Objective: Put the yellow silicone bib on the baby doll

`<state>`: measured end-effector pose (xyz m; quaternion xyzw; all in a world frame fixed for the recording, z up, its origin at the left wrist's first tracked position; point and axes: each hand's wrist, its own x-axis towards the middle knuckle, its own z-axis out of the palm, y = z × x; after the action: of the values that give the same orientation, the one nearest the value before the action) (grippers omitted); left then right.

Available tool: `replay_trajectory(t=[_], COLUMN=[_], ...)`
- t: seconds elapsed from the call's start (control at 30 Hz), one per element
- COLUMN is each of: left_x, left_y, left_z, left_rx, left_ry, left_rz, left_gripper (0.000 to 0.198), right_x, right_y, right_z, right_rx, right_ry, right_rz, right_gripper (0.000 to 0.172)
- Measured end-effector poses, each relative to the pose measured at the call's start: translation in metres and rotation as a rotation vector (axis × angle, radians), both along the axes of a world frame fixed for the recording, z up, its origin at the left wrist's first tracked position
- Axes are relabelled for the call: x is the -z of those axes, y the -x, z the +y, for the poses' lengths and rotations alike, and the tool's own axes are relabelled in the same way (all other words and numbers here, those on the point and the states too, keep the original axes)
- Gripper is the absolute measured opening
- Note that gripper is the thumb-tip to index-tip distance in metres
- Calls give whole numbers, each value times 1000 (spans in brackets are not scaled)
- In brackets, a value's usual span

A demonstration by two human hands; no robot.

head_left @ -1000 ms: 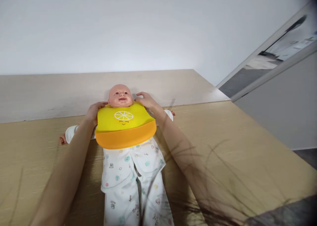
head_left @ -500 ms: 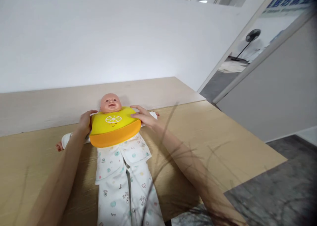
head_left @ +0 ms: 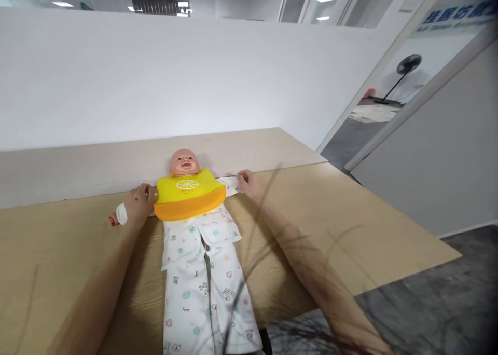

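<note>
A baby doll (head_left: 184,161) lies on its back on a wooden table (head_left: 350,230). It wears a yellow and orange bib (head_left: 189,195) with a lemon face and white patterned pyjamas (head_left: 206,272). My left hand (head_left: 139,204) rests on the doll's arm at the left, fingers curled over the white sleeve. My right hand (head_left: 249,182) lies on the doll's other arm at the right, covering its end, fingers bent over the sleeve.
A pale raised ledge (head_left: 78,163) runs behind the doll along a white partition wall (head_left: 194,74). The table's right edge drops to a grey floor (head_left: 428,303). A standing fan (head_left: 404,69) is far off through the opening.
Both hands have left the bib's neck and sides and moved outward onto the doll's arms. The view has lifted and drawn back.
</note>
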<state>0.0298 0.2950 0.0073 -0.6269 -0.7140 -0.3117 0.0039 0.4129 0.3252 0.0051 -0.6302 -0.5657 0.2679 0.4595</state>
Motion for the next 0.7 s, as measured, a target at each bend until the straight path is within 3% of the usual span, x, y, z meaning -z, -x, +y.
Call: replay_trajectory(t=[0.1, 0.2, 0.57, 0.7], left_x=[1, 1, 2, 4], left_y=[-1, -4, -7, -6], left_z=[-2, -1, 1, 0], left_rx=[-68, -106, -189, -208], left_ry=[94, 126, 51, 4], left_rz=[142, 196, 46, 27], left_gripper=[24, 26, 28, 29], right_x=[5, 7, 6, 7], right_y=[-22, -32, -21, -18], right_z=[5, 7, 0, -1], right_rx=[139, 179, 192, 212], right_ry=[-42, 10, 66, 75], right_rz=[-59, -59, -52, 52], right_gripper=[11, 11, 17, 13])
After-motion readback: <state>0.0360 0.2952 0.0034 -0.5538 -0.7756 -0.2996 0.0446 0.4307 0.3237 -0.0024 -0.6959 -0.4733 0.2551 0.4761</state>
